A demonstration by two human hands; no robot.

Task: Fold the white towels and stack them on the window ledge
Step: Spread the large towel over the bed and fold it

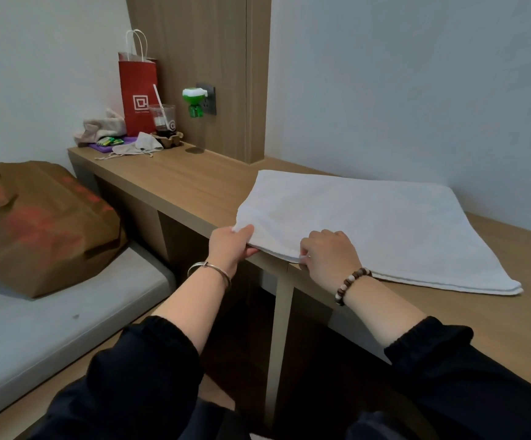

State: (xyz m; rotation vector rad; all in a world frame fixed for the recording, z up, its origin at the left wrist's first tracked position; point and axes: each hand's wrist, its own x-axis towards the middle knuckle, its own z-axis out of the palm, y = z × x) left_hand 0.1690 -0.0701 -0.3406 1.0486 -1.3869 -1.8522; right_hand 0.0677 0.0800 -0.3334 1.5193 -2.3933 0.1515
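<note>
A white towel (375, 227), folded into a flat layered rectangle, lies on the wooden ledge (191, 182) under the pale wall. Its near left corner hangs slightly over the ledge's front edge. My left hand (230, 246) pinches that corner, thumb on top and fingers underneath. My right hand (327, 254) grips the near edge of the towel a little to the right, fingers curled round the layers. Both wrists wear bracelets.
At the ledge's far left stand a red paper bag (137, 90), a plastic cup with a straw (163, 120), crumpled cloths (105, 127) and small packets. A green plug-in device (194, 101) sits in a wall socket. A brown paper bag (41, 223) lies on the grey mattress (51, 325).
</note>
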